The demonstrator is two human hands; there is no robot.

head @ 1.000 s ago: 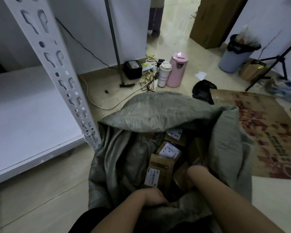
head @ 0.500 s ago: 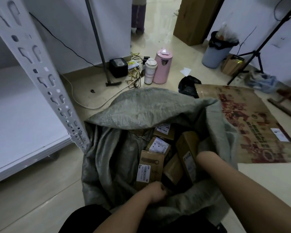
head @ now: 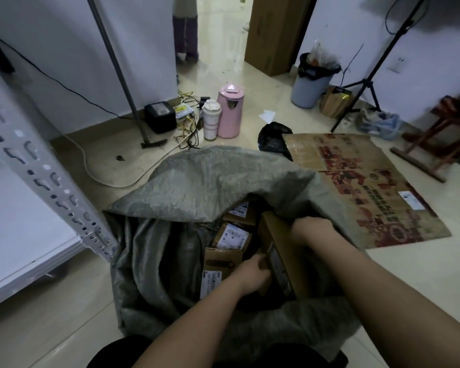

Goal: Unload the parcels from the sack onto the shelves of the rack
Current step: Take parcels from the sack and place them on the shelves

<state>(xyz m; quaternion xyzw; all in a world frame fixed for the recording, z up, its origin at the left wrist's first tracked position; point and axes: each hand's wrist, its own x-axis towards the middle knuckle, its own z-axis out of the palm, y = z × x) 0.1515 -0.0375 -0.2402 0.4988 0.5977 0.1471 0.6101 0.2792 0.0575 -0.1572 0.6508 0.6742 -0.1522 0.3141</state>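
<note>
A grey woven sack (head: 205,181) stands open on the floor in front of me, with several brown cardboard parcels inside. Both hands reach into its mouth and hold one long cardboard parcel (head: 279,251) tilted up at the right side of the opening. My left hand (head: 252,272) grips its near lower edge. My right hand (head: 311,229) grips its far right side. Other labelled parcels (head: 231,235) lie deeper in the sack to the left. The white rack (head: 45,179) stands at the left, its lowest shelf (head: 19,235) bare.
A flattened printed carton (head: 356,187) lies on the floor right of the sack. Beyond it stand a pink kettle (head: 230,112), a white flask (head: 211,119), a black box (head: 160,115) with cables, a bin (head: 312,81), a tripod (head: 367,83) and a wooden stool (head: 441,134).
Both hands have closed on the long parcel and lifted it higher out of the sack at the right. The camera has swung slightly rightward and upward.
</note>
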